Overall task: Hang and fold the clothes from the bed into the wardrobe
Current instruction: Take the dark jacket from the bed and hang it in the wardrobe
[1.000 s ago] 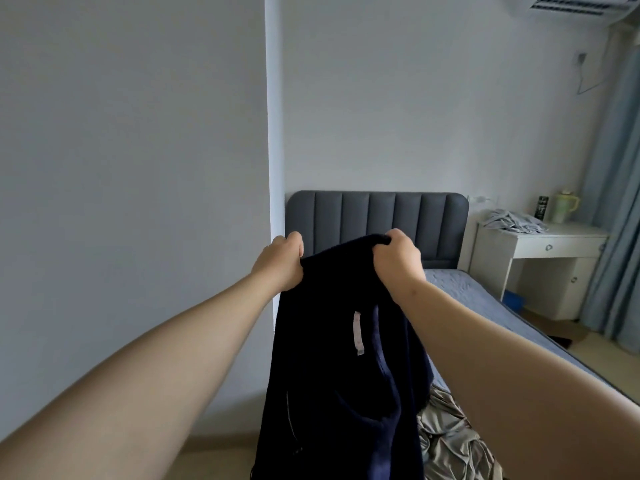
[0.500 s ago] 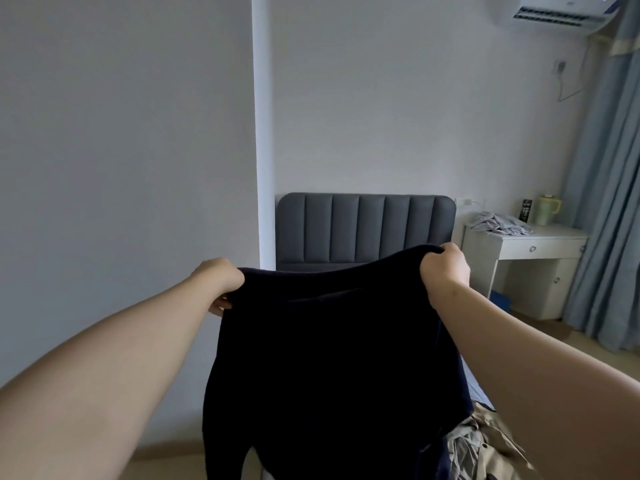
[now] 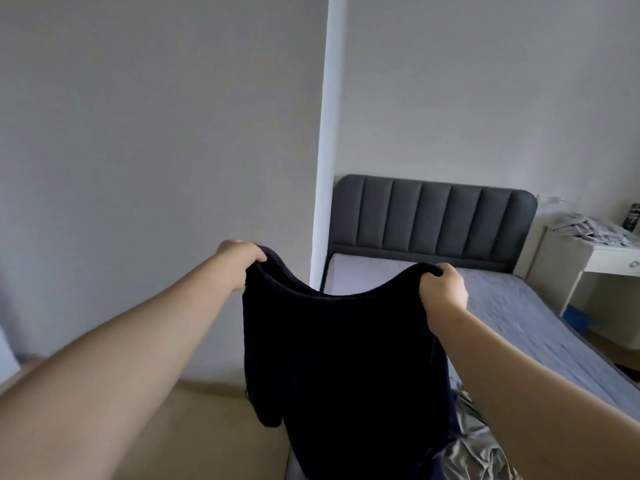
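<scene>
Navy top in the hands: a dark navy knitted top (image 3: 343, 358) hangs in the air, stretched by its upper edge between the two hands. The neckline sags in a curve between them, and one short sleeve hangs on the left side.
Left hand: the left hand (image 3: 242, 261) has its fingers curled over one shoulder of the top and pinches the cloth there.
Right hand: the right hand (image 3: 443, 289) is closed round the other shoulder corner and grips it.
Place of the top: in front of the person, above the near end of the bed (image 3: 519, 327) and the floor beside it. The lower hem is cut off by the picture edge.
Bed: the grey-blue cover is bare toward the dark padded headboard (image 3: 429, 220). At the near end lies a silvery-grey crumpled garment (image 3: 474, 452), partly hidden behind the top and the right arm.
Tabletop: the white tabletop (image 3: 609, 247) beside the bed carries a pale crumpled heap (image 3: 588, 230); I cannot tell if it is cloth or paper.
Wardrobe: not in view.
Done, as I judge: this one top is lifted and opened out, ready to fold or hang.
Left to do: fold or hang this top, bring it to the wardrobe, then take at least the silvery garment. The task looks to be in its early or middle part.
</scene>
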Tool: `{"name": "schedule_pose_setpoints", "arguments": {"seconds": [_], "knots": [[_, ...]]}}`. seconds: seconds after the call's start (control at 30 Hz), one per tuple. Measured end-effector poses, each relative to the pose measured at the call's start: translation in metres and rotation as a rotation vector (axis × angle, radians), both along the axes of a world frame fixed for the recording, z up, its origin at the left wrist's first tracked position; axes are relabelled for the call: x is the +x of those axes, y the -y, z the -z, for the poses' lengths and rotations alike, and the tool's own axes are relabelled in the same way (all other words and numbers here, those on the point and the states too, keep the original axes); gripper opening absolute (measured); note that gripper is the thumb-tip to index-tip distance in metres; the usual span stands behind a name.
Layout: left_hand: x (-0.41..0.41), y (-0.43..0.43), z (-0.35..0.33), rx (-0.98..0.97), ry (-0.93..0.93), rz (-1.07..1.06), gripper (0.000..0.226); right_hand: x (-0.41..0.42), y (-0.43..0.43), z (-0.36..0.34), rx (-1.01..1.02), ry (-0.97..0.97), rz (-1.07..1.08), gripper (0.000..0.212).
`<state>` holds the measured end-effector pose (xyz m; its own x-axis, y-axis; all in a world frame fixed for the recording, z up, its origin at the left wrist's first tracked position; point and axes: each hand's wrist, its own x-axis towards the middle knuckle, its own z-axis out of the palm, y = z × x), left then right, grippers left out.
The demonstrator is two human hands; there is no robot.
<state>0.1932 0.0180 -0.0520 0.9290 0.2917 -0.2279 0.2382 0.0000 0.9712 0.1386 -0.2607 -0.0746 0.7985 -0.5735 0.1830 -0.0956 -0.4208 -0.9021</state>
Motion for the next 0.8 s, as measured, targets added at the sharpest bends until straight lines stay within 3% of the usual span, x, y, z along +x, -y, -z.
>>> {"name": "schedule_pose_setpoints", "arguments": {"seconds": [0.1,0.2,0.3,0.47,0.6,0.8], "knots": [[-0.016,-0.034,0.009,0.125,0.020,-0.068,0.022,0.002,-0.026,0.007,-0.056,-0.086,-0.048,0.030],[-0.032,-0.074,0.013,0.187,-0.001,-0.064,0.020,-0.001,-0.065,0.002,-0.170,-0.189,0.003,0.026],[-0.047,-0.120,0.016,0.273,-0.014,-0.045,0.019,0.004,-0.116,-0.006,-0.004,-0.077,-0.125,0.021],[-0.081,-0.214,0.022,0.459,-0.027,-0.024,0.017,0.008,-0.246,-0.018,0.092,0.104,-0.399,0.005],[-0.106,-0.300,0.010,0.504,0.052,-0.015,0.020,0.001,-0.372,-0.027,0.224,0.113,-0.673,0.018],[-0.148,-0.418,-0.004,0.561,0.128,-0.076,0.033,-0.025,-0.526,-0.034,0.296,0.081,-0.935,0.018]]}}
